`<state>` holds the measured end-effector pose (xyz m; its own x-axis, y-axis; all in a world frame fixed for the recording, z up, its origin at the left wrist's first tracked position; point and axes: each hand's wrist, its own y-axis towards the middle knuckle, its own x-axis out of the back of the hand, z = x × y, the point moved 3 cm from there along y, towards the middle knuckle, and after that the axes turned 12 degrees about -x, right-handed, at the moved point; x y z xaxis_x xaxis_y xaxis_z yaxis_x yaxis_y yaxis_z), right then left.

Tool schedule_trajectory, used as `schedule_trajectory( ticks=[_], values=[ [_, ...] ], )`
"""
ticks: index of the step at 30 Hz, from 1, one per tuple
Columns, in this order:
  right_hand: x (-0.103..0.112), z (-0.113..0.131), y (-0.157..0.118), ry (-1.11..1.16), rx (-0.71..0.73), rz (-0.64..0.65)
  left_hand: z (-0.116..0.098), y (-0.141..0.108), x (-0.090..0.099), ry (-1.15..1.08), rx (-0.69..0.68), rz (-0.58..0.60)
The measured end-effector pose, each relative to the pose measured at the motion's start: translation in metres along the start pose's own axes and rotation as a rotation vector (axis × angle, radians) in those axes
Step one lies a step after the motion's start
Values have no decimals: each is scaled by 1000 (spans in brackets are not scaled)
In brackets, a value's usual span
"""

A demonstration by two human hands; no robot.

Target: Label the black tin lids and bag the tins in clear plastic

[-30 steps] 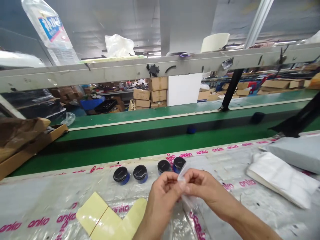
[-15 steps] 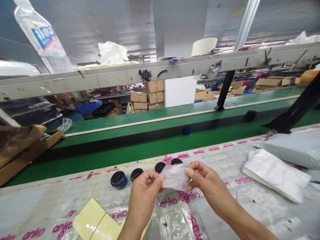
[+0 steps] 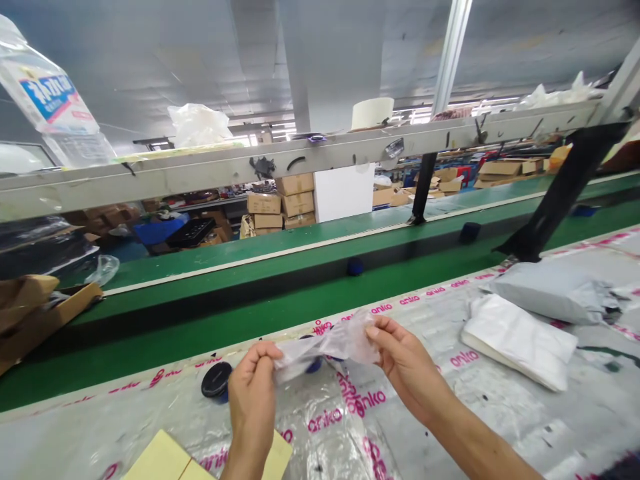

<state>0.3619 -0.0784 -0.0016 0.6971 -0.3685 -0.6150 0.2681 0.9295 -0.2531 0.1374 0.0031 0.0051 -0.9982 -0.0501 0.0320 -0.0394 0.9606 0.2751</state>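
Left hand [image 3: 253,400] pinching one end of clear plastic bag [image 3: 327,345]; right hand [image 3: 407,368] pinching other end; bag held taut-ish between them above worktop [image 3: 505,427]; black-lidded jar [image 3: 217,381] just beside left hand.

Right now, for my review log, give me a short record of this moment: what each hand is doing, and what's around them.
Left hand: pinching one end of a clear plastic bag
Right hand: pinching the bag's other end
Near hands: black-lidded jar; blue jar partly behind the bag
Surface: printed plastic sheet
Also on sheet: yellow card, white bags, grey bag
Beyond: green conveyor belt
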Motion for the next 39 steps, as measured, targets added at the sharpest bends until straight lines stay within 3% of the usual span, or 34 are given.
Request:
schedule_trajectory(
  ticks=[3, 5, 7, 9, 12, 15, 18, 21, 26, 29, 33, 39],
  values=[
    [1, 1, 1, -29, 35, -56, -7, 5, 12, -96, -17, -115],
    [3, 3, 3, -27, 50, -98, -14, 8, 21, -110, -59, -129],
    [5, 8, 5, -43, 95, -130, -25, 7, 28, -1, -168, -89],
    [6, 12, 8, -120, 171, -181, -35, 3, 28, 207, -243, 26],
    [1, 14, 9, -317, 307, -232, -42, -6, 11, 435, -194, 320],
    [-8, 5, 7, -491, 394, -144, -40, -11, -19, 459, -102, 544],
    [-13, -2, 7, -606, 401, -36, -35, -3, -42, 424, -109, 544],
    [-13, 7, 18, -705, 438, -29, -31, 15, -56, 395, -181, 534],
    [-11, 35, 70, -948, 575, -135, -30, 55, -76, 509, -334, 547],
    [-6, 33, 103, -1008, 585, -107, -25, 70, -89, 711, -382, 553],
    [7, 15, 117, -1129, 592, -23, -15, 64, -101, 1016, -475, 635],
    [32, -1, 96, -1305, 583, 74, -9, 34, -100, 1272, -555, 865]
  ],
)
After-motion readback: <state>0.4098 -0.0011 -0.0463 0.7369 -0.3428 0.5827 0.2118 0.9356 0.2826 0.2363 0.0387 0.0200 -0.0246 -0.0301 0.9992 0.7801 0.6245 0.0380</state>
